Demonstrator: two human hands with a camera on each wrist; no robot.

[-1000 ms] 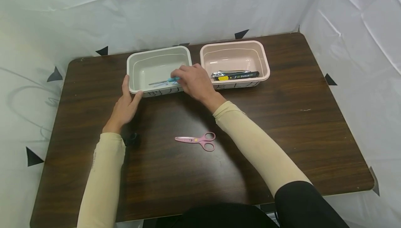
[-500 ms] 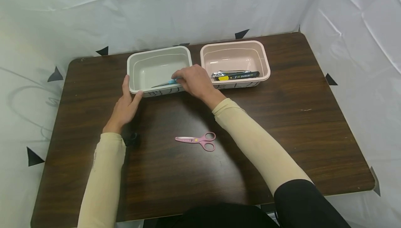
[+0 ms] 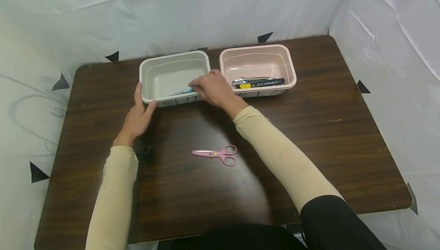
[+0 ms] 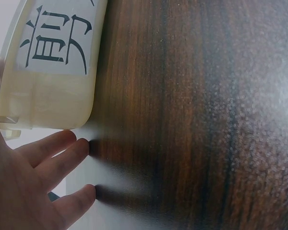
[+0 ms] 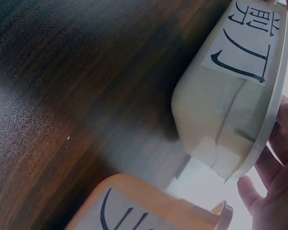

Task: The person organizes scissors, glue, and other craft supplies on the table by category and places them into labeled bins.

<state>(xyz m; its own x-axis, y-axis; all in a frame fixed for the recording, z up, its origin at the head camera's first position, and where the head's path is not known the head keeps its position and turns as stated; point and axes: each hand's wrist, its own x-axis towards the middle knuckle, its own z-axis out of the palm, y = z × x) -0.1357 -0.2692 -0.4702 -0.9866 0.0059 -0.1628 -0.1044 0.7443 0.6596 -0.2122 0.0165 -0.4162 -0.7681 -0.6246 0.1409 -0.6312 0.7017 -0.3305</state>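
My left hand (image 3: 132, 120) touches the front left corner of a pale grey-green bin (image 3: 148, 63), thumb at the front rim and index finger along the left side. The left wrist view shows its other fingers (image 4: 62, 165) extended beside the bin's end. My right hand (image 3: 214, 89) reaches over the bin's front right part and pinches light-blue-handled scissors (image 3: 185, 91). Their blade lies low inside, pointing left along the front wall; my fingers hide most of the handle. In the right wrist view the right hand (image 5: 278, 177) is at the bin's rim, with the scissors hidden.
A pink bin (image 3: 256, 47) stands just right, holding several cutter knives (image 3: 261, 83). Pink scissors (image 3: 214, 153) lie on the brown table (image 3: 309, 135) in front. Both bins carry labels with large black characters. White sheeting (image 3: 220, 9) hangs behind the table.
The light-blue scissors have sunk lower into the grey-green bin, and the right hand has shifted very slightly. The left hand keeps its place at the corner.
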